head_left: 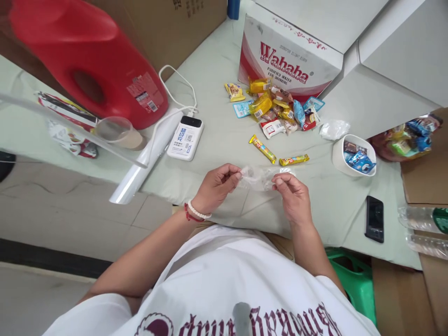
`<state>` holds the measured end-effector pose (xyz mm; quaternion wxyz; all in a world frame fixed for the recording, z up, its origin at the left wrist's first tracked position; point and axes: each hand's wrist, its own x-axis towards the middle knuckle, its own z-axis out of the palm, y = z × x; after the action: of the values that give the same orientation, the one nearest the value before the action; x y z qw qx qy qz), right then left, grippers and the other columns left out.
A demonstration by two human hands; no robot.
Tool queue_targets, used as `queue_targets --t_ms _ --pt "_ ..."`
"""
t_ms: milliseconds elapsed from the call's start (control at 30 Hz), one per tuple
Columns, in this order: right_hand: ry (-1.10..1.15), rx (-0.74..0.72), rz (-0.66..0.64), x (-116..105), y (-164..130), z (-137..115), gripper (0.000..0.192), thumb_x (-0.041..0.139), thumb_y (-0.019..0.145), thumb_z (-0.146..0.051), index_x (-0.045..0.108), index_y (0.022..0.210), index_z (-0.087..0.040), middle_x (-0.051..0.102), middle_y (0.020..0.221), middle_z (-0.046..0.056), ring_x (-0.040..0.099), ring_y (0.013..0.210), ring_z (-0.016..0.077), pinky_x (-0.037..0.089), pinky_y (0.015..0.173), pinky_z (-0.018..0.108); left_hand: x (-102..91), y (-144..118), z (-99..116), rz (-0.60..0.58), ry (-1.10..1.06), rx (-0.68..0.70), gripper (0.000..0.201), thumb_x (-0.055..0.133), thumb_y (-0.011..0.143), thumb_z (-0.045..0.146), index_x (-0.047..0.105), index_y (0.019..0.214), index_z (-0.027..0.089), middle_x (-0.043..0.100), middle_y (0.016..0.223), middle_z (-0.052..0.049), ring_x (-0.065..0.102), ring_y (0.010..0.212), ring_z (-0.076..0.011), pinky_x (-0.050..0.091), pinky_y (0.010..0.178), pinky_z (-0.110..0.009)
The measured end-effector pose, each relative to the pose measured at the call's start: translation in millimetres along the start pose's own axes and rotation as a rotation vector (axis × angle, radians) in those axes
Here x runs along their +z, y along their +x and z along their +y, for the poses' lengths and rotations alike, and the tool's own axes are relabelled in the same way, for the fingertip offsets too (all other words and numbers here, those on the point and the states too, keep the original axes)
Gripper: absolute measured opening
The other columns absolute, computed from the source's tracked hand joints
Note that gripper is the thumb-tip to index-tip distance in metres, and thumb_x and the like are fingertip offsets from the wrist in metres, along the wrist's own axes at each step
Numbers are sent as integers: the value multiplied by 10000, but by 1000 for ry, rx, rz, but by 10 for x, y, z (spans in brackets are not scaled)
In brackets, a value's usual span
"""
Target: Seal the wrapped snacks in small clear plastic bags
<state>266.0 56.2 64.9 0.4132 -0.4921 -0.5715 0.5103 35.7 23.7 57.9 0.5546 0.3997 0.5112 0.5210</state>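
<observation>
A lane of pale green tabletop [217,140] lies open between the white rectangular power bank [185,144] and the slim yellow wrapped bars [262,149]. Beyond, a heap of colourful wrapped snacks [262,105] and the white-and-red cardboard box [280,56] block the way. A white rounded plastic tub [339,158] stands to the right, with room between it and the black phone [374,219].

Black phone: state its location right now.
The black phone lies toward the head view's right side, on the table, below the white tub and left of the clear bottles.

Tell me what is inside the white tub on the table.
The white tub holds a brown packet and blue-and-white packaging. Anything beneath them is covered and cannot be seen.
</observation>
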Motion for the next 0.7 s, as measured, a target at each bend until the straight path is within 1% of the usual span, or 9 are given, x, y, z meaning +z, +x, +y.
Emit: queue_targets --t_ms 100,167,300,400,500,567,600,633,700 --pt "8 13 31 75 -22 -52 335 665 939 -575 718 1060 -267 678 1051 49 595 922 194 525 781 312 37 -27 71 -15 96 65 319 721 869 500 685 901 185 539 662 37 420 574 -88 350 524 -215" --pt "-31 0 23 165 -15 -83 365 704 909 -563 711 1119 -265 681 1063 55 595 937 197 519 774 305 90 -68 88 -63 178 89 302 676 906 486 699 906 185 571 682 23 445 602 -98 362 542 -218" --pt "-79 38 15 223 66 -105 253 747 877 -478 728 937 -232 665 867 21 560 784 163 470 714 284 52 -30 88 -114 262 115 315 645 927 472 736 1014 183 627 730 1 505 632 -115 409 577 -229" --pt "-58 68 26 137 118 -100 213 768 849 -434 727 877 -226 626 784 -6 498 709 137 421 656 263 -108 147 157 16 383 237 268 674 901 422 746 1015 191 636 803 -13 560 693 -132 465 661 -252" --pt "-12 125 17 79 120 -101 223 787 816 -430 718 862 -223 606 760 -16 431 643 114 359 572 244 -203 241 289 289 530 421 173 689 884 358 718 964 207 634 878 -22 570 759 -147 485 752 -279" --pt "35 169 35 93 100 -112 253 789 804 -449 698 859 -220 576 731 -25 375 590 100 303 514 238 -161 148 355 454 535 459 143 680 904 354 665 886 212 603 802 1 524 697 -134 455 706 -269" --pt "56 190 52 114 86 -122 269 789 801 -462 684 857 -220 551 708 -34 347 566 94 275 491 237 -108 56 366 440 527 448 186 677 915 368 633 826 211 570 730 19 487 643 -121 424 656 -260" --pt "72 208 69 138 71 -133 285 788 800 -474 671 856 -221 524 685 -42 324 547 89 252 474 237 -39 -52 360 367 520 416 256 671 928 391 597 764 209 524 654 36 442 587 -108 383 606 -255" --pt "96 233 93 190 37 -158 310 789 796 -490 649 866 -223 493 665 -53 308 525 84 229 451 236 122 -253 299 9 525 332 388 677 924 459 548 667 199 459 554 54 388 522 -91 316 543 -256"
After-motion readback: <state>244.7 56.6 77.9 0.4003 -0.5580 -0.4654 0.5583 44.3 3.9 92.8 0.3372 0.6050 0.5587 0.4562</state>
